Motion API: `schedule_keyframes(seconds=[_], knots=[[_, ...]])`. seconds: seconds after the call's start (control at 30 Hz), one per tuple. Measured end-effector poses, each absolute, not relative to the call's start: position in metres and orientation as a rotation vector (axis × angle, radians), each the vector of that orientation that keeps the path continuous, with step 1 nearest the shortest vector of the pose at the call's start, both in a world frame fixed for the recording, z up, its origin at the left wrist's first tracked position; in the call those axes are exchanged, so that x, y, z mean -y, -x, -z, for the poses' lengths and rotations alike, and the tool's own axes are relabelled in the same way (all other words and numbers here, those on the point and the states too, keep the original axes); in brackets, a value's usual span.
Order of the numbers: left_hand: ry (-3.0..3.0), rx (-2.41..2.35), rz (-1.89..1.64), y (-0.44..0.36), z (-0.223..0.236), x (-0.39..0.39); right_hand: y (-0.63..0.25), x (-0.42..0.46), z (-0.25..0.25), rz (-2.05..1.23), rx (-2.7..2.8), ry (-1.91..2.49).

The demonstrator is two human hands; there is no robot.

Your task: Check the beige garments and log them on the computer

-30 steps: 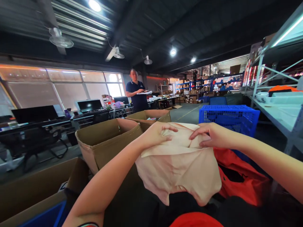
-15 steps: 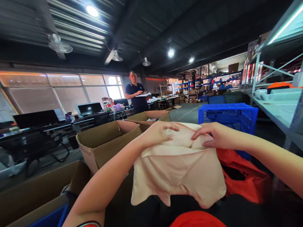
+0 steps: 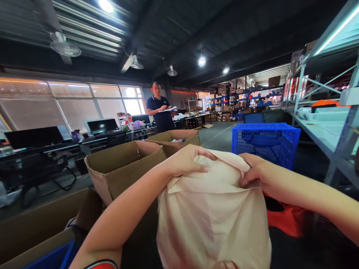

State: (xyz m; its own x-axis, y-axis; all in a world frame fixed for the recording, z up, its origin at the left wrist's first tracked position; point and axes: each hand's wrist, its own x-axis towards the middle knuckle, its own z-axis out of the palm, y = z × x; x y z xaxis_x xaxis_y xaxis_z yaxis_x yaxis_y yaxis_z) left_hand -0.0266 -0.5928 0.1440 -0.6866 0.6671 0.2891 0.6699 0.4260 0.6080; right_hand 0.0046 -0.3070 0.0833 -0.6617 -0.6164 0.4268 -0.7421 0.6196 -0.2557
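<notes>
Cream cloth (image 3: 213, 220) gripped at top edge, left hand (image 3: 183, 161) and right hand (image 3: 256, 172) both clenched on it, cardboard box (image 3: 120, 168) left of cloth

Open cardboard boxes (image 3: 123, 168) — blue crate (image 3: 266, 144) (right) — person (image 3: 159, 112) behind.

Bare forearms, red-edged left sleeve (image 3: 102, 264)

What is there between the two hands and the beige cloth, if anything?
Nothing visible. The left hand and the right hand both grip the top edge of the beige cloth directly, their fingers pressed into the fabric. The open cardboard box stands apart, to the left.
</notes>
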Motion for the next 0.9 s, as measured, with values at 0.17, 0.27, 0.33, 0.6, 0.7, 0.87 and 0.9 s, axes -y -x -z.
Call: schedule_keyframes(seconds=[0.17, 0.27, 0.33, 0.6, 0.7, 0.87, 0.9], knots=[[1.372, 2.606, 1.189, 0.019, -0.135, 0.588, -0.033, 0.315, -0.061, -0.588, 2.558, -0.828], [1.424, 2.605, 1.188, 0.017, -0.133, 0.59, -0.046, 0.32, -0.057, -0.602, 2.504, -0.782], [1.429, 2.612, 1.18, 0.017, -0.133, 0.592, -0.05, 0.322, -0.057, -0.608, 2.488, -0.779], [1.487, 2.641, 1.123, 0.042, -0.128, 0.568, -0.044, 0.288, -0.074, -0.749, 2.553, -0.864], [1.494, 2.687, 1.025, 0.048, -0.129, 0.547, -0.044, 0.264, -0.085, -0.81, 2.629, -0.992], [1.651, 2.68, 0.855, 0.087, -0.117, 0.502, -0.056, 0.224, -0.091, -0.817, 2.687, -1.122], [1.812, 2.559, 0.927, 0.103, -0.111, 0.483, -0.06, 0.212, -0.09, -0.857, 2.684, -1.048]])
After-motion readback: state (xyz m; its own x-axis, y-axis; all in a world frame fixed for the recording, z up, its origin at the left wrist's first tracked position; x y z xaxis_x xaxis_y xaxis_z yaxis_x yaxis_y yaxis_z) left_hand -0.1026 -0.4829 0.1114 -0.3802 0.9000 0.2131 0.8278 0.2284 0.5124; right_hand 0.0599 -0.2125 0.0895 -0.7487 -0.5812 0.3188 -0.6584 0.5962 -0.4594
